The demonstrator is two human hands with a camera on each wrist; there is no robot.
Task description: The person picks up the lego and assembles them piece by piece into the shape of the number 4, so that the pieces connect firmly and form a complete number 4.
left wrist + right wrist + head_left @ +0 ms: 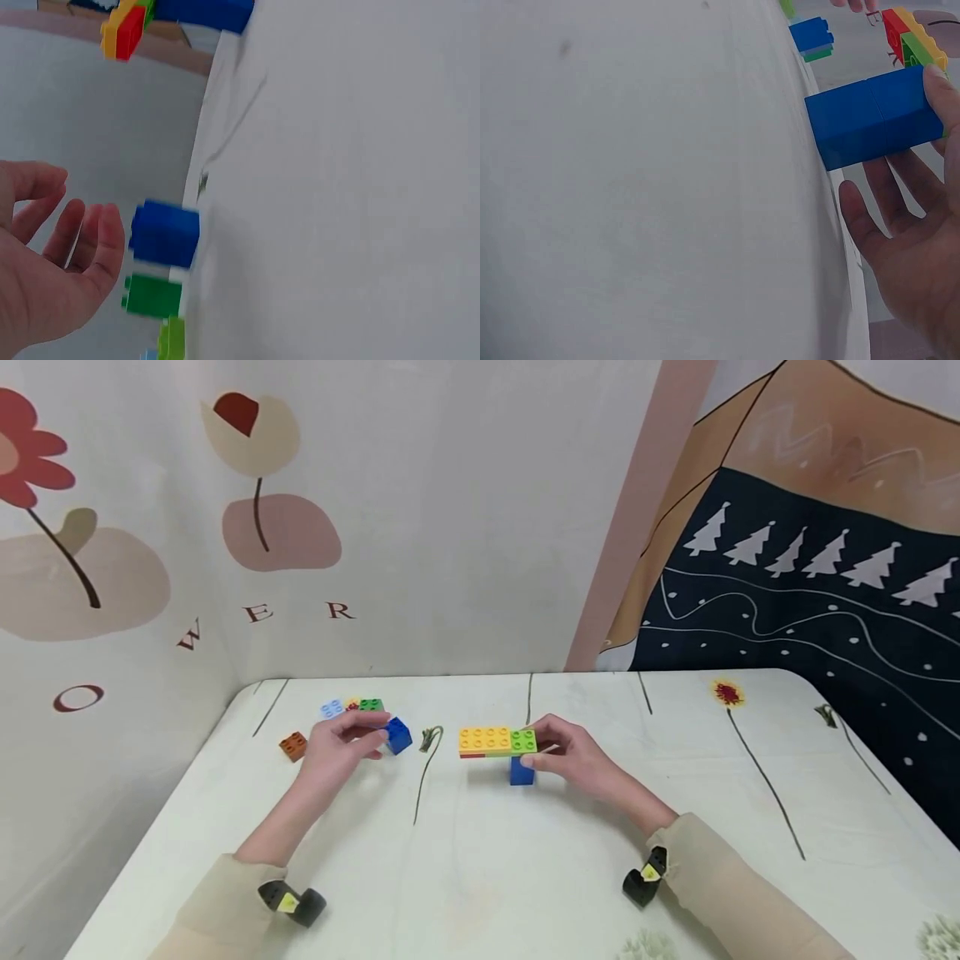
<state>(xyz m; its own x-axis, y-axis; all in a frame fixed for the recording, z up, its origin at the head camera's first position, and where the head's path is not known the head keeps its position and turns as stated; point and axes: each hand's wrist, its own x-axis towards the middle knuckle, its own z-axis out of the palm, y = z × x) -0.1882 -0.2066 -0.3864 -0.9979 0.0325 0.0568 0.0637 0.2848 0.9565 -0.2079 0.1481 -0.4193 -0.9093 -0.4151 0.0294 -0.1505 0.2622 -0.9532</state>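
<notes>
My left hand [336,750] is beside a blue toy brick [399,737], fingers loosely bent. In the left wrist view a gap shows between its fingertips and that blue brick [166,234], which stands on the table. With thumb and fingers, my right hand [570,753] pinches a built piece at its lime-green end. Two stacked blue bricks [874,118] form its upright column, standing on the table. Across the top, a yellow brick [483,740] and a lime-green brick [523,741] reach out leftward, with a red brick [894,36] beneath the yellow one's far end.
An orange-brown brick [293,746] lies left of my left hand. Beyond that hand are a light blue brick [332,708] and a green brick [371,704]. The white cloth [450,877] has printed flowers, and patterned cloth hangs behind the table.
</notes>
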